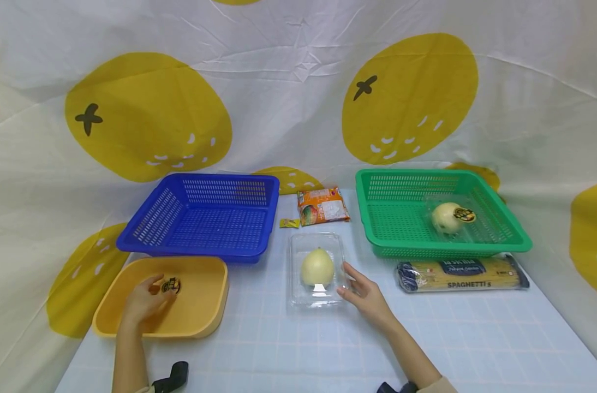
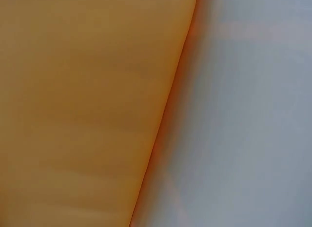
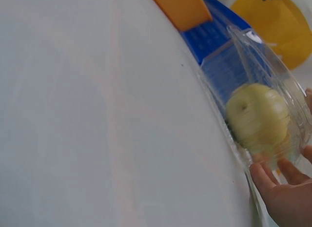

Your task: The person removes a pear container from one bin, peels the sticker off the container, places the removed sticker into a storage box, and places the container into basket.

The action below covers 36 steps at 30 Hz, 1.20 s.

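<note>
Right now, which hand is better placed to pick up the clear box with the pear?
Right hand: its fingers already touch the clear box. Left hand is in the yellow tray, holding a sticker.

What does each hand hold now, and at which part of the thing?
The left hand pinches a small round sticker at its edge, over the yellow tray. The right hand touches the right side of the clear box with the pear; no full grip shows.

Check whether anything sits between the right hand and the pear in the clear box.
Only the clear plastic box itself. The right hand touches the box's right side, and the pear lies inside behind the transparent wall. Nothing else stands between them; the snack packet and spaghetti pack lie apart.
</note>
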Tool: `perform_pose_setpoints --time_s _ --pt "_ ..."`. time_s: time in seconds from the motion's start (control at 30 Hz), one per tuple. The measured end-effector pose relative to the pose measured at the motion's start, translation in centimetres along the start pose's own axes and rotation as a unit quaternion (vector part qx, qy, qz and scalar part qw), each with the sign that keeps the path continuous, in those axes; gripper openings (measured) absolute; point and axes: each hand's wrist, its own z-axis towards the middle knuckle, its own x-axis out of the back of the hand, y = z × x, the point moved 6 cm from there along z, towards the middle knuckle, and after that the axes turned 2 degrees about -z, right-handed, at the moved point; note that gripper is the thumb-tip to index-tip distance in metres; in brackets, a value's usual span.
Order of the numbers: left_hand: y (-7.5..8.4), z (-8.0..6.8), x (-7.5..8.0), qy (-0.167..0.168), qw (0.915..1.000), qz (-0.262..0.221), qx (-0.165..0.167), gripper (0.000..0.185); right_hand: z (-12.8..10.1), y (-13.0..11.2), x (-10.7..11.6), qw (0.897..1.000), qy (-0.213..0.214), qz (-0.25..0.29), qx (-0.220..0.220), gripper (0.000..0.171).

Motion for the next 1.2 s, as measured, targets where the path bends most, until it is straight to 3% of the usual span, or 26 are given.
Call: perform_pose_setpoints --time_s 0.13,0.23,0.4,0.6,0.73,0.83,0.97,1.07,1.2 --pt "0.2 -0.3 0.0 0.032 0.9983 -0.046 -0.014 0.063 0.1 0.0 0.0 1.0 -0.002 -0.001 -0.001 0.068" --pt "0.4 -0.7 0.4 0.085 0.9924 -0.078 -0.044 0.057 0.1 0.0 0.0 1.0 -0.003 -0.002 0.0 0.068" --pt "0.8 -1.2 1.0 0.177 0.9727 -0.122 -0.088 0.044 0.1 0.0 0.0 1.0 -0.004 -0.003 0.001 0.068" --pt "1.0 -1.4 1.1 0.215 0.9436 -0.231 -0.1 0.033 0.1 -0.1 0.0 1.0 -0.003 0.0 -0.001 0.069" --pt "1.8 -1.8 1.1 0.216 0.9086 -0.346 -0.09 0.029 0.0 -0.1 0.1 1.0 0.0 -0.002 0.0 0.069" --pt "3.3 -2.2 0.7 0.193 0.8799 -0.42 -0.111 0.031 0.0 -0.1 0.1 1.0 -0.001 -0.003 0.001 0.068" --pt "5.9 -2.8 -0.5 0.152 0.864 -0.453 -0.158 0.034 0.0 -0.1 0.1 1.0 0.001 -0.004 -0.003 0.068" --pt "7.7 -3.2 -1.7 0.123 0.8587 -0.459 -0.193 0.037 0.0 -0.2 0.0 1.0 0.004 -0.003 -0.002 0.068" --pt "9.9 -3.5 -3.5 0.077 0.8448 -0.468 -0.247 0.038 0.0 -0.1 0.0 1.0 0.006 -0.004 -0.003 0.067"
